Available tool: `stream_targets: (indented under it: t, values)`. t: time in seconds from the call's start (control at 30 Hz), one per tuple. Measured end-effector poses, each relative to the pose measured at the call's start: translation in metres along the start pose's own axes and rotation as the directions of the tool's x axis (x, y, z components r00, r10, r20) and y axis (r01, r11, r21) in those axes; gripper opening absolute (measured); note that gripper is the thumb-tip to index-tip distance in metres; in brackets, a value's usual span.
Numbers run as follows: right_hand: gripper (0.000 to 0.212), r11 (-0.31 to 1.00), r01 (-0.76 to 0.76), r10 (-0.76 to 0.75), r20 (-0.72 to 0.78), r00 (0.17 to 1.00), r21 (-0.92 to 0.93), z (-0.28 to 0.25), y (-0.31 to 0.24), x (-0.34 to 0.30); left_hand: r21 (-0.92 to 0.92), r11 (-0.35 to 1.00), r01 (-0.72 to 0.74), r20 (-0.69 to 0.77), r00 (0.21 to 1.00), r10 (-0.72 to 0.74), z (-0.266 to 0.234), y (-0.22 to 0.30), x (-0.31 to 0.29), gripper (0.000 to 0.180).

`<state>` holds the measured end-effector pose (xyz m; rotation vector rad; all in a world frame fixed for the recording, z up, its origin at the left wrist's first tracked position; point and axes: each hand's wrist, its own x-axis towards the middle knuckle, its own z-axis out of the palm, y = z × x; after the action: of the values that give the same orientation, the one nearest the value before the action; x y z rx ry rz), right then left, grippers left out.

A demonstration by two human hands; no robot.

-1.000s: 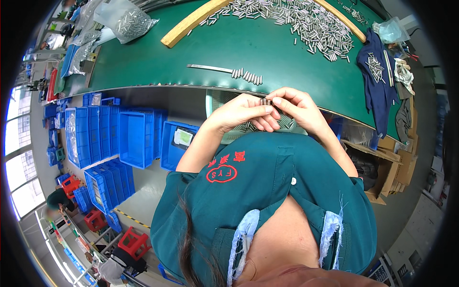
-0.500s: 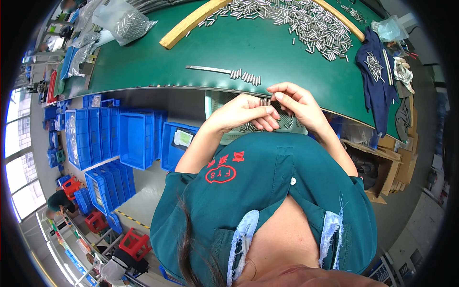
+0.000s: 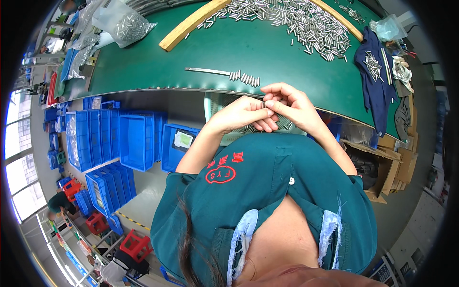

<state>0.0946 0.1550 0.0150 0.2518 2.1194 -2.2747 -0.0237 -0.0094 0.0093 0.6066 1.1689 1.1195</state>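
A small metal pin (image 3: 263, 104) is pinched between the fingertips of the left hand (image 3: 241, 115) and right hand (image 3: 289, 103), just at the green table (image 3: 215, 52) edge. A row of pins (image 3: 245, 77) is laid beyond; farther off, a heap of pins (image 3: 296, 21) is spread. Blue crates (image 3: 114, 138) are stacked on the floor at left
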Motion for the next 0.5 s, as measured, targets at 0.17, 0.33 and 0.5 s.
stream_targets:
  t: [0.17,0.33,0.5]
  values:
    - [0.032,0.998,-0.015,0.018,0.053,0.998,-0.057,-0.001,-0.005,-0.001,0.039,0.999,0.004,0.003,1.000,-0.004,0.001,0.001,0.001,0.033]
    - [0.028,1.000,0.008,-0.007,0.047,0.999,-0.022,0.000,0.002,0.001,0.071,0.996,0.045,-0.005,0.999,-0.045,0.002,0.001,0.004,0.031]
    - [0.026,0.804,-0.295,0.275,0.116,0.954,0.516,-0.001,0.006,-0.001,0.108,0.994,0.008,0.001,1.000,-0.009,0.006,0.010,-0.003,0.029]
